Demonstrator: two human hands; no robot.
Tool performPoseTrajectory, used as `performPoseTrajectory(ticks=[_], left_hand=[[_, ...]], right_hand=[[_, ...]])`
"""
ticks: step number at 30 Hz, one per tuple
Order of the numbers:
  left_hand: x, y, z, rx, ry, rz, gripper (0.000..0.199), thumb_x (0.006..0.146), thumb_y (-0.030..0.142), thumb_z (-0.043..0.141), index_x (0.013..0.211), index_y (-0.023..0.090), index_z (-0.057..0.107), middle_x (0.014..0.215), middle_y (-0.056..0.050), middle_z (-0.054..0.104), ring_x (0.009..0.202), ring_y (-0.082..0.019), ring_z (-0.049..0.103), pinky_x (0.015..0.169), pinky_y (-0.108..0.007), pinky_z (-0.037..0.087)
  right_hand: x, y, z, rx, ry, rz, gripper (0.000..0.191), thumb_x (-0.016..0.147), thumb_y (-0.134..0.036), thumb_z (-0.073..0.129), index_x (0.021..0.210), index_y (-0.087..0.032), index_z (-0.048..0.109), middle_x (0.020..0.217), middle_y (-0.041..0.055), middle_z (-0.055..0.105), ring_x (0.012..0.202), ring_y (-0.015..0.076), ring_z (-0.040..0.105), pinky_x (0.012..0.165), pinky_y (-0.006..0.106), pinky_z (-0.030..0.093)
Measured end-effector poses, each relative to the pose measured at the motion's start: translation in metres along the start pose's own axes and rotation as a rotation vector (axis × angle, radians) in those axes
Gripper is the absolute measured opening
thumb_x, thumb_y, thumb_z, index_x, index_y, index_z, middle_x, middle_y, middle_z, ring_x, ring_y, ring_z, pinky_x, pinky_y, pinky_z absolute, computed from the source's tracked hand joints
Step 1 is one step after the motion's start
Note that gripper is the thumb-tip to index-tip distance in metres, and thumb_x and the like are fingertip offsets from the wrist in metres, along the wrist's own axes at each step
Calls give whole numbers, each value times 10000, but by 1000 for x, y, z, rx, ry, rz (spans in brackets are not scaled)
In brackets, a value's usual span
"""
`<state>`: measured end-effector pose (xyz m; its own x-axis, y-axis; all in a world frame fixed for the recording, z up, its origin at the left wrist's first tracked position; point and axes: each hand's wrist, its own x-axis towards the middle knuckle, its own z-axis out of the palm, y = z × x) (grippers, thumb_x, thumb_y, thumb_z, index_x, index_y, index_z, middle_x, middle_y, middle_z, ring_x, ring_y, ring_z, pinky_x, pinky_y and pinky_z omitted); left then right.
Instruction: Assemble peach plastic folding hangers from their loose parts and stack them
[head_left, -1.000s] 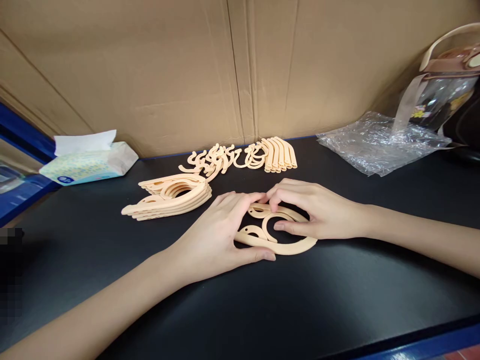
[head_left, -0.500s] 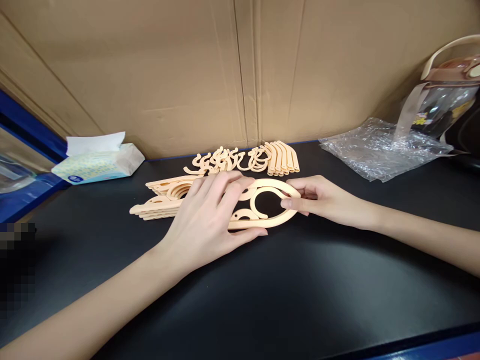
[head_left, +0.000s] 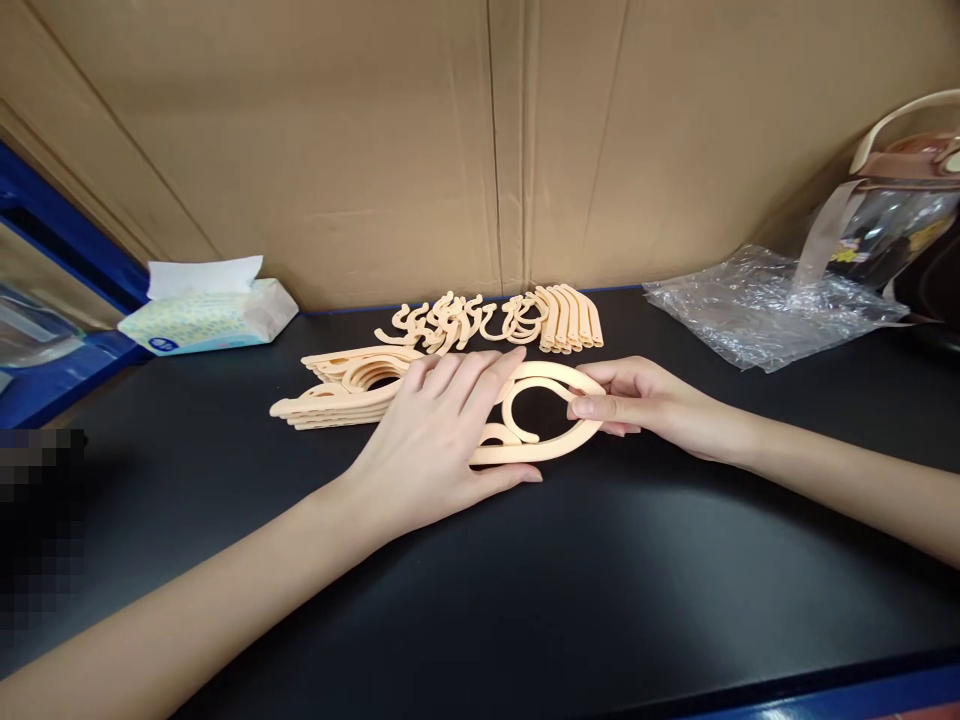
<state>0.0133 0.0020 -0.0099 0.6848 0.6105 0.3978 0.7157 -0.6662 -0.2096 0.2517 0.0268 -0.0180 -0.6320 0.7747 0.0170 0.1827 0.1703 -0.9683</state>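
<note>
Hands are working one cream-coloured, round-ended openwork plastic frame [head_left: 525, 455], which is sitting mid-table, right of the stack. Left hand [head_left: 435, 425] is spanning its left part, thumb along the near edge, fingers over the far one; right hand [head_left: 649, 405] is pinching its rounded end between thumb and fingers. Both grips are closing on the frame; cannot tell whether it is touching the black table [head_left: 525, 600].

Step in hand is looking like steadying or aligning the frame; the next move is probably calling for a firm two-ended hold, clear of the stack.

Counts: one frame is being held. One neat stack of matching cream frames [head_left: 337, 408] is showing about four layers. One row of bent cream plastic strips [head_left: 571, 315] is showing at least four. Jumbled cream curved plastic hooks [head_left: 448, 325] are overlapping too much for counting. One pale patterned tissue pack [head_left: 217, 315], one crinkled clear plastic sheet [head_left: 772, 310] and one brown-lidded clear bottle [head_left: 885, 215] are standing or lying around.
</note>
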Motion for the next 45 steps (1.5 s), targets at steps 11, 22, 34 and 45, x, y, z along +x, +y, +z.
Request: performPoseTrajectory(ticks=[11,22,34,45], left_hand=[[-1,-2,6,-83,-4,52,835,850,634,493,1408,47,289,1381,-185,443,1298,-308,368,1117,-485,239],[-2,-1,2,-90,33,80,793,833,555,580,1391,52,329,1296,-146,529,1206,-279,472,1110,-446,274],[5,-13,-24,-233,99,-19,626,804,409,633,1323,147,401,1309,-107,497,1206,-245,484,1020,-360,409],[-5,-107,-66,-281,-285,-463,695,719,659,580,1291,267,527,1213,-38,609,1025,-272,577,853,-385,473]], right_hand=[[0,-5,2,-21,-24,-5,269,879,-324,617,703,-151,511,578,-68,398,538,49,350,496,233,235],[1,-2,0,-26,-82,-24,213,875,-324,621,774,-149,556,626,-59,428,561,53,384,501,207,285],[-1,0,2,34,5,-103,428,963,-538,367,979,-153,553,628,-21,543,516,73,426,497,220,337],[1,0,0,-20,-20,-36,368,955,-478,433,1010,-152,595,652,-16,542,558,86,443,534,226,361]])
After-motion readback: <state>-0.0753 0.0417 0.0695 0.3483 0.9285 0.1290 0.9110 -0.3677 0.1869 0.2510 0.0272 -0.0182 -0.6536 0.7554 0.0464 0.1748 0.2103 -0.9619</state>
